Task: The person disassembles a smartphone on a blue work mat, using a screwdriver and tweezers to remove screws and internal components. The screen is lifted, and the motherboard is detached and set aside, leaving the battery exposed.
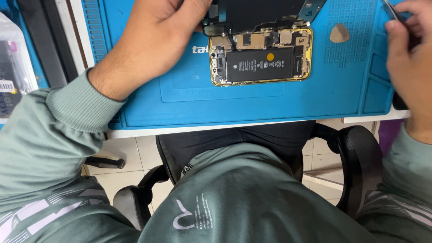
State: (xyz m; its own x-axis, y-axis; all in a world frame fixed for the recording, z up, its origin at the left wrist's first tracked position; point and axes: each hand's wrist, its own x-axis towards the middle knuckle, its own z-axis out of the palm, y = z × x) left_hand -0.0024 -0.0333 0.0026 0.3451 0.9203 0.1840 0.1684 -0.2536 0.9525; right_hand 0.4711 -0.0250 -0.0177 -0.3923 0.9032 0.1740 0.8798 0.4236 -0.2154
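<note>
Opened phone (261,56) lay flat on the blue work mat (189,103), gold-rimmed frame up, black battery (260,65) and boards bare. Its dark screen panel (256,13) stood lifted at the far edge, apparently joined there to the frame. My left hand (155,40) rested at the phone's upper left corner, fingers curled against the panel's edge; whether they pinched it or only steadied it, I could not tell. My right hand (409,54) was well apart at the mat's right side, fingers pressed together on a thin metal tool (390,9). A tan triangular pick (339,33) lay between. Judged the panel light, stiff, brittle; best held by its side edges, never by the hinge side. Frame better gripped at its rim.
</note>
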